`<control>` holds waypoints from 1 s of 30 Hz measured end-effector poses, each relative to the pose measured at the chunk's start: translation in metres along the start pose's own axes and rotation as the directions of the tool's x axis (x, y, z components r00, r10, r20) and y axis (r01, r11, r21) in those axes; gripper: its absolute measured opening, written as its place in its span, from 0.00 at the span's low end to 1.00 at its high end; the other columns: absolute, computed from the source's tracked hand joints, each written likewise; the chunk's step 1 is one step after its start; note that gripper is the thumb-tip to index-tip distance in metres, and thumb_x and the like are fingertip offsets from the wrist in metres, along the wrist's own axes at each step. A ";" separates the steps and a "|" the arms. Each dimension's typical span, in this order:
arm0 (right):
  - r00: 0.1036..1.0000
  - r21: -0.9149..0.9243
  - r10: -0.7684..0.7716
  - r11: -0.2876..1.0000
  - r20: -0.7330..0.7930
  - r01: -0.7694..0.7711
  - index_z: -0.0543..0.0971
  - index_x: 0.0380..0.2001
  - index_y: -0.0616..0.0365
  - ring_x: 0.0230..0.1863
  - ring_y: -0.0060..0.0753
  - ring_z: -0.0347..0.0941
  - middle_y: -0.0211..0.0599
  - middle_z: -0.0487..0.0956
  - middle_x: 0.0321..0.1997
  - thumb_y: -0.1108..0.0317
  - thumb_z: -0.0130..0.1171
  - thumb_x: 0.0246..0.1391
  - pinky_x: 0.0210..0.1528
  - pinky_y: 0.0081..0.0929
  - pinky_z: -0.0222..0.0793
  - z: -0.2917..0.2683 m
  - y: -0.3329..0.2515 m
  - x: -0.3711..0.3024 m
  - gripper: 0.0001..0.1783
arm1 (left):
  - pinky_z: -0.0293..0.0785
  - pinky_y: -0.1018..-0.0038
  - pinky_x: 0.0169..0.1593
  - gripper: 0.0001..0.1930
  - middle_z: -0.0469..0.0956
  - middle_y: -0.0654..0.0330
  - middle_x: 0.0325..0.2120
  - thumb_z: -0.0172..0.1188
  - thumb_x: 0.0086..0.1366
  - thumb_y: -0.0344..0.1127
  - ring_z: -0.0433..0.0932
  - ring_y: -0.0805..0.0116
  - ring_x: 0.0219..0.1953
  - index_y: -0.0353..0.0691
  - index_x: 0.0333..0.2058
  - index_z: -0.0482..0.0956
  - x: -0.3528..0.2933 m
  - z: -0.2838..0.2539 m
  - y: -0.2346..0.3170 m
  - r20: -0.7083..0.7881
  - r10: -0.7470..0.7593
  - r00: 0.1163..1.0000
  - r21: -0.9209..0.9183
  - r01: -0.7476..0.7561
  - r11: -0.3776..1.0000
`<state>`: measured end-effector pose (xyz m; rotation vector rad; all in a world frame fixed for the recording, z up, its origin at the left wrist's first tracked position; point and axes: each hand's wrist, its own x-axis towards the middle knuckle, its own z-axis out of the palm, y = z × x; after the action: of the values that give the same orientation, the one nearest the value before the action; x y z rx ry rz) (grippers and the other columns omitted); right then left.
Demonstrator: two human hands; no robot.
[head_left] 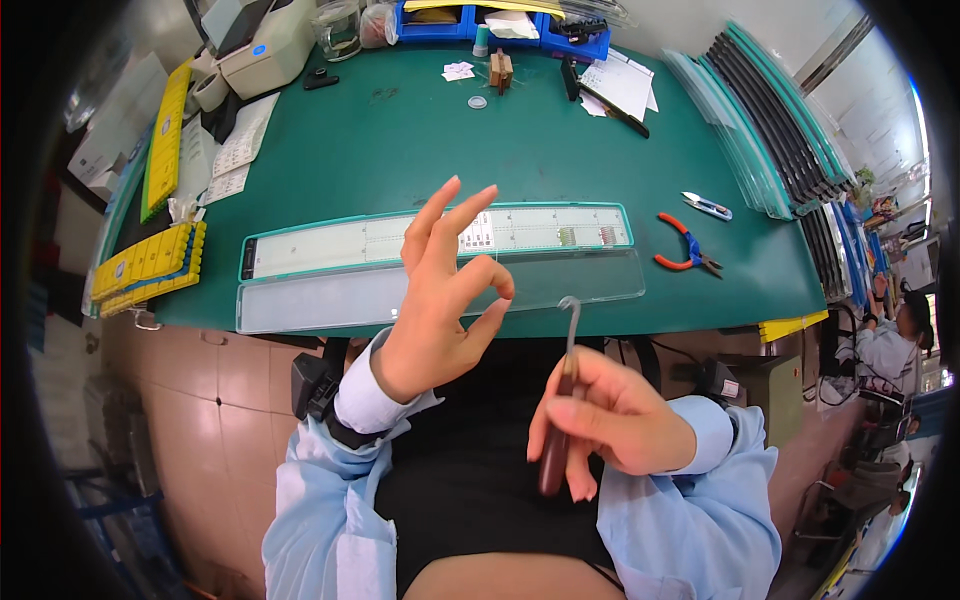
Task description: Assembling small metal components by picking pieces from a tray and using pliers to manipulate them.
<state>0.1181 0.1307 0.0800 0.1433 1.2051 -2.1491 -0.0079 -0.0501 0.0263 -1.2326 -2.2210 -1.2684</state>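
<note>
My right hand (610, 412) is wrapped round the dark reddish-brown handle of a hook tool (553, 455). Its thin metal shaft points up and bends into a small hook at the tip. To the left, my left hand (440, 320) is raised with thumb and index finger pinched together and the other fingers stretched up; anything between the fingertips is too small to make out. Behind that hand lies a long flat case (300, 252) with a teal rim, its transparent lid (300, 302) folded open towards me. Small coloured bits (567, 237) sit in the case's right part.
On the green table (380, 140), orange-and-blue pliers (690, 247) and thread snips (708, 206) lie at the right. A stack of clear cases (760, 120) stands beyond them. Yellow holders (150, 268) line the left edge; blue bins (575, 40) and a white machine (262, 50) stand behind.
</note>
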 end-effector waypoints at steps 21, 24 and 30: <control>0.727 -0.763 -0.650 -0.348 -0.222 -0.544 0.80 0.25 0.54 0.34 0.45 0.77 0.37 0.81 0.29 0.61 0.71 0.38 0.35 0.38 0.71 -0.225 -0.183 0.071 0.13 | 0.75 0.62 0.49 0.09 0.82 0.57 0.31 0.62 0.54 0.19 0.81 0.59 0.34 0.35 0.34 0.78 -0.002 0.000 0.003 -0.090 0.070 0.993 -0.298 -0.094 0.950; 0.720 -0.707 -0.622 -0.357 -0.308 -0.611 0.81 0.27 0.54 0.35 0.45 0.78 0.40 0.81 0.30 0.59 0.71 0.39 0.37 0.39 0.72 -0.233 -0.193 0.082 0.14 | 0.75 0.62 0.49 0.09 0.82 0.56 0.32 0.62 0.54 0.19 0.81 0.56 0.33 0.35 0.34 0.78 -0.006 0.001 0.005 -0.056 -0.056 0.997 -0.351 0.033 0.936; 0.636 -0.958 -0.731 -0.283 0.246 0.045 0.80 0.30 0.60 0.33 0.45 0.74 0.43 0.78 0.30 0.67 0.63 0.49 0.37 0.36 0.70 -0.179 -0.198 0.164 0.07 | 0.69 0.63 0.56 0.01 0.82 0.53 0.36 0.53 0.66 0.26 0.78 0.55 0.49 0.36 0.34 0.73 -0.005 0.004 0.013 0.173 -0.251 0.952 -0.717 0.296 0.631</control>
<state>-0.1654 0.2630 0.0563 -0.6194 3.3544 -0.7960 0.0061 -0.0464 0.0276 -1.1735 -2.0177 -2.4623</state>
